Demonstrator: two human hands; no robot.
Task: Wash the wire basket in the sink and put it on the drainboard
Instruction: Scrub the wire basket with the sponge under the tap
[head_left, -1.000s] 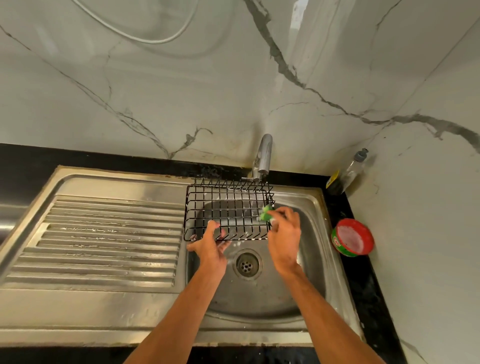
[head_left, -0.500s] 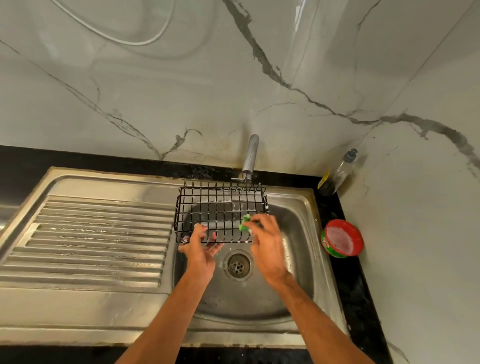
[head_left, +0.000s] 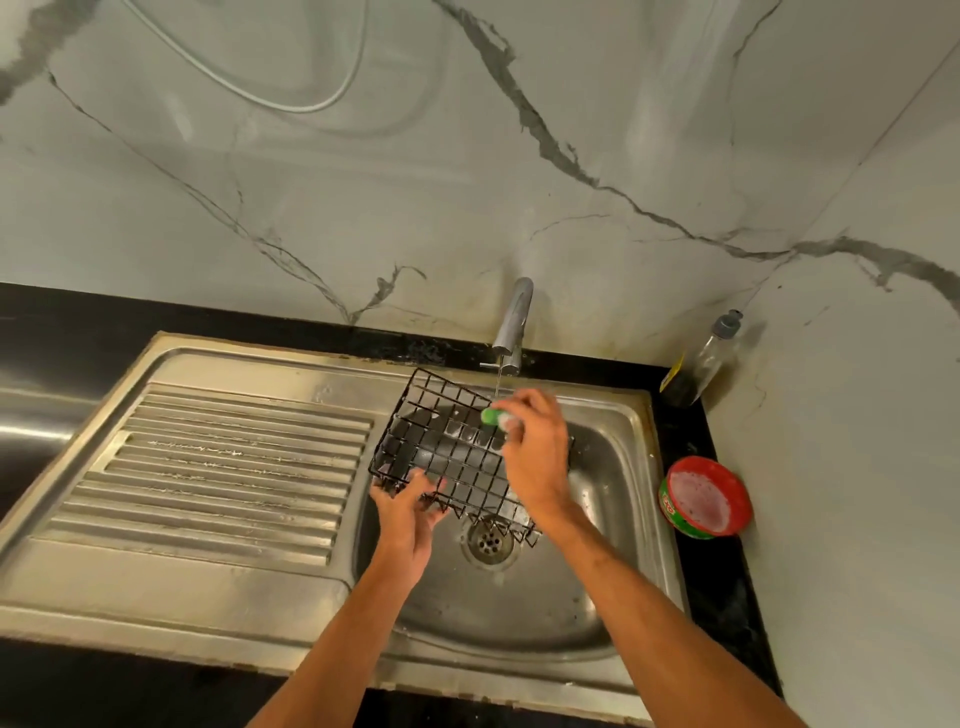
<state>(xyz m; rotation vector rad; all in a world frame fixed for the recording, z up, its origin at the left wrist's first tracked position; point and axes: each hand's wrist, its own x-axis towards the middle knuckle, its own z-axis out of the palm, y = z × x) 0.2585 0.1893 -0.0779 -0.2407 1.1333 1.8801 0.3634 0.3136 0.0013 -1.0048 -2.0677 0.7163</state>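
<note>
While L grip holds wire basket near edge, R grip pinches scrubber at far corner

The tilted wire basket and tap crowded the back of the sink; its near half and the drainboard on the left lay open

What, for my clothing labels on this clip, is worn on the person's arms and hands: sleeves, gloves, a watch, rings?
Nothing worn shows. The left forearm and right forearm are bare down to the picture's lower edge, with no sleeve or cuff. The left hand and right hand have no gloves, and no watch, bracelet or ring is visible, though some fingertips are hidden.
</note>
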